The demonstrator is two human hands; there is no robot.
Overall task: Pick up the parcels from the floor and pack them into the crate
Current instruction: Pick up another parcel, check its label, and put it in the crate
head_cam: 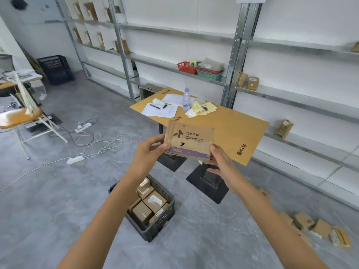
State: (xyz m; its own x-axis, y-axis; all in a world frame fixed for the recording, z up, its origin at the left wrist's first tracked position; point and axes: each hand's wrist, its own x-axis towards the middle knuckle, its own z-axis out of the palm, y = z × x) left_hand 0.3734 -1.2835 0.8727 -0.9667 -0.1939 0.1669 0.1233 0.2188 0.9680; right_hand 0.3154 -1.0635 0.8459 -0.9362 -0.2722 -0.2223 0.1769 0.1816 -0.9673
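I hold a flat brown cardboard parcel (pixel 189 139) with dark printed characters and a purple strip up in front of me, above the floor. My left hand (pixel 149 150) grips its left edge, thumb on the front. My right hand (pixel 218 158) pinches its lower right corner, fingers behind it. Below, on the grey floor, stands a dark plastic crate (pixel 165 216) with several brown boxes (pixel 149 202) inside. More brown parcels (pixel 318 228) lie scattered on the floor at the lower right.
A cardboard-topped table (pixel 229 123) on black bases stands just beyond the parcel, with papers, pens and a water bottle (pixel 186 100). Metal shelving (pixel 239 55) lines the wall. Power strips and cables (pixel 93 144) trail over the floor at left, near a chair (pixel 21 117).
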